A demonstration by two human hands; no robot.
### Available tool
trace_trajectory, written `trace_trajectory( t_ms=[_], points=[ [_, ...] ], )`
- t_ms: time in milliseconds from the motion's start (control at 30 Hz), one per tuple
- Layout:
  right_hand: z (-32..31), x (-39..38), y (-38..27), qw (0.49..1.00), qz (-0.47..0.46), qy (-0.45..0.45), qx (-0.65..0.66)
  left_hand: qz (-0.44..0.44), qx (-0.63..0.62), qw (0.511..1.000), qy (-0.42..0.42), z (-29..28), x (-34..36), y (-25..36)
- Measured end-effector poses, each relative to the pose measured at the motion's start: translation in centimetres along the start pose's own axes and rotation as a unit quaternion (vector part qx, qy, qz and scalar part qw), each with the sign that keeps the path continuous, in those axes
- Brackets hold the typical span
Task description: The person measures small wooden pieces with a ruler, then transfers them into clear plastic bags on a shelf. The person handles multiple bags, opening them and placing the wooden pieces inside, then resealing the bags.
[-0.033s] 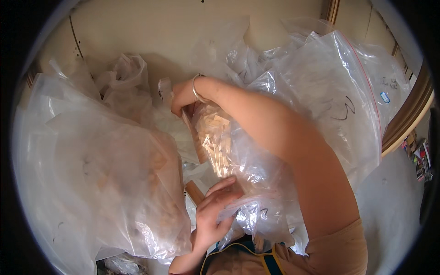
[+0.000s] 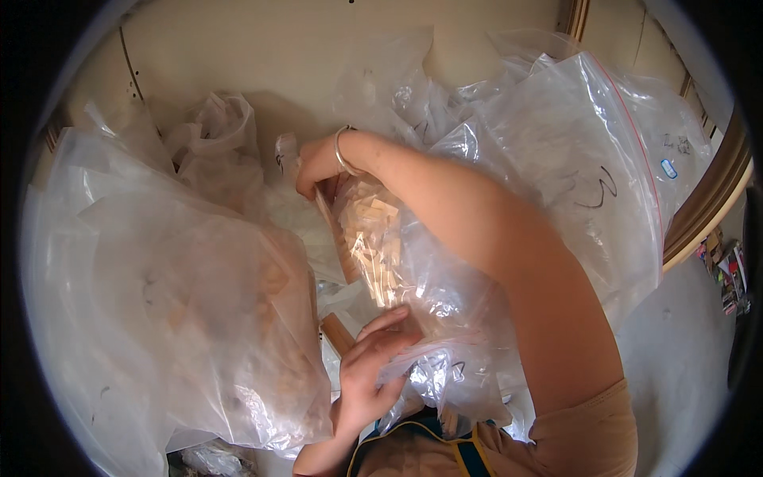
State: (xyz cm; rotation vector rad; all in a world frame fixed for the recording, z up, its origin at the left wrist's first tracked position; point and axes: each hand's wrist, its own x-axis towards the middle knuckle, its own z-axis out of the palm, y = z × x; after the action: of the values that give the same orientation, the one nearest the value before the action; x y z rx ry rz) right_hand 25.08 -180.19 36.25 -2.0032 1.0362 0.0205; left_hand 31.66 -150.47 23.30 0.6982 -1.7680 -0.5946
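Handwritten marks (image 2: 608, 189) on held bag (image 2: 445, 298) and large bag (image 2: 548, 131) at right, blue label (image 2: 668, 168) on clear plastic (image 2: 650, 119) beyond

Facing you, a beige panel (image 2: 294, 48) (marked by small dark spots (image 2: 137, 73)) spans the back; ridged brown trim (image 2: 720, 187) runs along your right.

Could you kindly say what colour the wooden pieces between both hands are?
The wooden pieces are pale tan; see the head view.

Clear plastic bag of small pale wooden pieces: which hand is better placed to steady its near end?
Left hand, probably: it touches the bag near that end; the right hand is at the far end.
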Motion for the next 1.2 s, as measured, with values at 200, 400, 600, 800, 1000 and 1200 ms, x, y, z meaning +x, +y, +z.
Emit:
trace_trajectory(
  t_ms=[200,400,600,800,1000,1200],
  points=[
    [3.8,0.6,-0.6,0.952,-0.065,-0.034,-0.298,0.028,0.012,0.999,0.013,0.3,0.1,-0.1],
    [1.5,-5.5,-7.0,0.849,-0.180,0.158,-0.472,0.086,0.109,0.989,0.056,0.7,-1.4,0.1],
    [7.5,-25.4,-7.0,0.826,-0.376,0.214,-0.362,0.223,0.265,0.905,0.246,5.0,-5.3,1.3],
    [20.5,-38.5,-1.0,0.831,-0.409,-0.119,-0.358,0.174,0.295,0.898,0.276,9.5,-12.5,4.4],
    [27.3,-32.0,11.7,0.909,-0.399,-0.106,-0.055,-0.028,0.347,0.894,0.282,10.6,-24.5,7.4],
    [32.5,-10.0,21.5,0.954,-0.172,0.165,0.182,-0.218,0.399,0.823,0.342,11.6,-36.2,10.3]
  ],
)
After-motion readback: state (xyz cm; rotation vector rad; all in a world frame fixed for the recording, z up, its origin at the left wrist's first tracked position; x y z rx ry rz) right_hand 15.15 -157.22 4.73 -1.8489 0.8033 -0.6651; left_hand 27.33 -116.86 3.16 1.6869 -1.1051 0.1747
